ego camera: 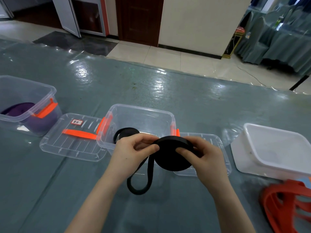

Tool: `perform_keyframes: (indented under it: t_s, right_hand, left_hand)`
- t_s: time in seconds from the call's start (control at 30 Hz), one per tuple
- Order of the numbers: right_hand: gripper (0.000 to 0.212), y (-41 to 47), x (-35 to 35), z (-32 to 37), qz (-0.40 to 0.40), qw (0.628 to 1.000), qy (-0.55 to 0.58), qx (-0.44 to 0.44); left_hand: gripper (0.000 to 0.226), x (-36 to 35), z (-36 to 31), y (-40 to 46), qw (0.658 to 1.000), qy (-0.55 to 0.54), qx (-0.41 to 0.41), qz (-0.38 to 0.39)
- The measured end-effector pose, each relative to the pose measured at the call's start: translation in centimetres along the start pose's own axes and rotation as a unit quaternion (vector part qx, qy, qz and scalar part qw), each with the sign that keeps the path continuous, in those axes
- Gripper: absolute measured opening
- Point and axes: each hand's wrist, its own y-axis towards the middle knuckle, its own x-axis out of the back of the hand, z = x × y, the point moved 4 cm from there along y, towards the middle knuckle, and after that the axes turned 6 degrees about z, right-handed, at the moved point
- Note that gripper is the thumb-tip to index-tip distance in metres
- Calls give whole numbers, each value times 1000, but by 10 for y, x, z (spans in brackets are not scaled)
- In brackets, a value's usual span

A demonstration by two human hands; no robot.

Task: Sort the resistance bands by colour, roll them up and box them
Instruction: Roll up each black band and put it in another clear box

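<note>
Since our left hand and right hand both pinch the floppy black rubber band coil above the clear plastic box, we'd grip its edges so it can't spring loose.

Black band in a tight coil, black loop trailing below. Clear box with orange latches, a second black roll inside. Purple bands far left, orange-red bands bottom right, white tub, grey-teal glossy surface.

2 bare forearms, left hand and right hand: no sleeves, gloves, rings or watch visible.
</note>
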Motion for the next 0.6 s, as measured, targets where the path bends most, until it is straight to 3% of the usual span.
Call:
perform_keyframes:
  t_s: [0.2,0.6]
  right_hand:
    - [27,-1,2,-2,8,1000,25,-15]
    - [21,7,-6,-14,-16,985,160,-53]
  left_hand:
    - [14,-6,11,4,997,-60,42,22]
    - [27,-5,8,11,997,-76,10,10]
